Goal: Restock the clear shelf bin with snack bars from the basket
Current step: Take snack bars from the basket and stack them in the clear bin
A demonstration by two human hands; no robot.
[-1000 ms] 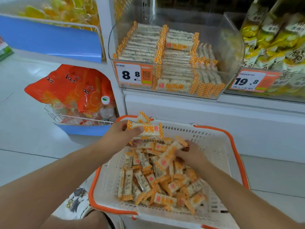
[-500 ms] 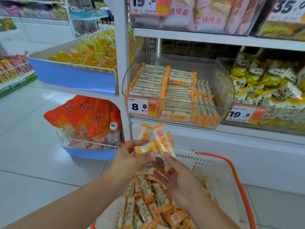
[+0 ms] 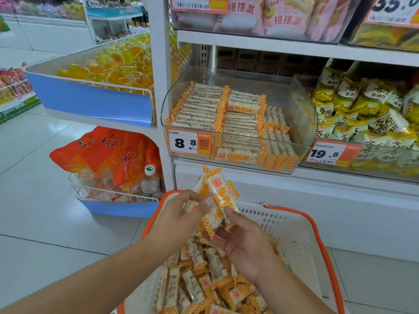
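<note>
Above my basket stands the clear bin, partly lined with bars. Loose bars lie piled inside the basket. Over the basket, my left hand and right hand together grip a small bunch of bars.

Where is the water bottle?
The water bottle stands in the wire basket low on the left, beside the orange bags, left of the white shelf post.

Open-topped clear bin has free room above its stacked bars.
</note>
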